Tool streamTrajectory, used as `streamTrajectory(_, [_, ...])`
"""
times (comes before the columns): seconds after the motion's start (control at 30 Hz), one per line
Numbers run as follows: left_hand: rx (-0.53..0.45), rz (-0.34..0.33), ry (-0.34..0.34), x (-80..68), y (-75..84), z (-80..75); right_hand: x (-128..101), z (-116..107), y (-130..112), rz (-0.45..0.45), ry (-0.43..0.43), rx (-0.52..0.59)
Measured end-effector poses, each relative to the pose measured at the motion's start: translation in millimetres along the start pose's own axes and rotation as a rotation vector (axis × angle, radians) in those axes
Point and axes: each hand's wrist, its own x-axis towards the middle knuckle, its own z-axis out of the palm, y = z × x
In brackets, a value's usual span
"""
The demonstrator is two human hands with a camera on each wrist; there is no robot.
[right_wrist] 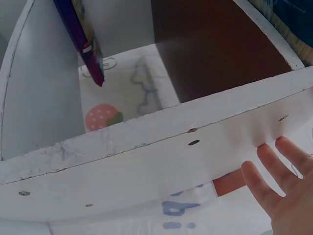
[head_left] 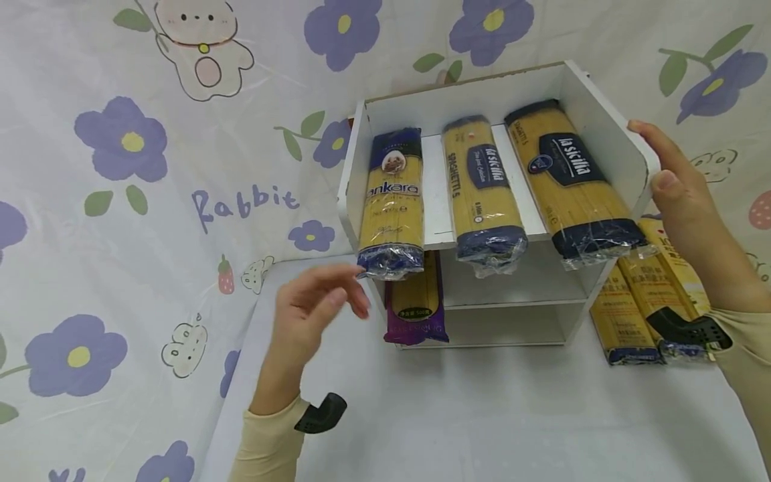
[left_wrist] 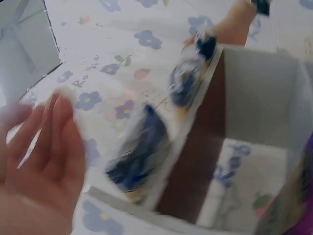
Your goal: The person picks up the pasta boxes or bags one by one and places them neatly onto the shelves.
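A small white shelf unit [head_left: 608, 127] stands on the table. Three spaghetti packs lie on its upper shelf: an Ankara pack [head_left: 391, 201] at the left, a La Sicilia pack [head_left: 484, 191] in the middle and a bigger La Sicilia pack [head_left: 572, 181] at the right. A purple-ended pack [head_left: 415, 308] stands in the lower compartment. My left hand [head_left: 319, 301] hovers with relaxed fingers just below the Ankara pack's end, holding nothing. My right hand [head_left: 674, 177] rests with straight fingers against the shelf unit's right side panel [right_wrist: 161, 161]; its fingertips [right_wrist: 266, 161] touch the panel.
Several yellow pasta packs [head_left: 638, 304] lie on the table to the right of the shelf unit, partly behind my right forearm. A flower-printed cloth [head_left: 120, 201] hangs behind and to the left. The table [head_left: 482, 415] has a white cover.
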Motion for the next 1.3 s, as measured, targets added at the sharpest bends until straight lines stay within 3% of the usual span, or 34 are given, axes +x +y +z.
streamTrajectory(0.1, [0.212,0.072,0.223,19.4,3.4,-14.4,0,0,0,-0.009,-0.006,0.011])
streamTrajectory(0.17, [0.343,0.068,0.282,30.4,-0.1,-24.8,0,0,-1,-0.011,-0.01,0.02])
streamTrajectory(0.3, [0.578,0.006,0.259,46.4,-12.9,-43.5,0,-1,-2,0.004,-0.014,0.06])
streamTrajectory(0.4, [0.651,-0.05,0.183,52.2,-22.4,-53.1,-1,-1,-3,0.015,-0.023,0.067])
streamTrajectory(0.77, [0.698,-0.259,-0.054,58.3,-46.1,-68.5,-1,-3,-4,0.023,-0.022,-0.001])
streamTrajectory(0.87, [0.683,-0.306,-0.075,59.8,-50.7,-68.3,-3,-7,-3,0.033,-0.02,-0.037])
streamTrajectory(1.03, [0.634,-0.318,-0.063,61.9,-55.7,-62.7,-9,-22,11,0.03,0.026,-0.152])
streamTrajectory(1.17, [0.593,-0.317,-0.043,60.2,-55.8,-60.4,-22,-32,47,0.18,0.022,-0.315])
streamTrajectory(1.3, [0.573,-0.317,-0.024,57.1,-55.4,-61.5,-42,-38,89,0.382,-0.076,-0.421])
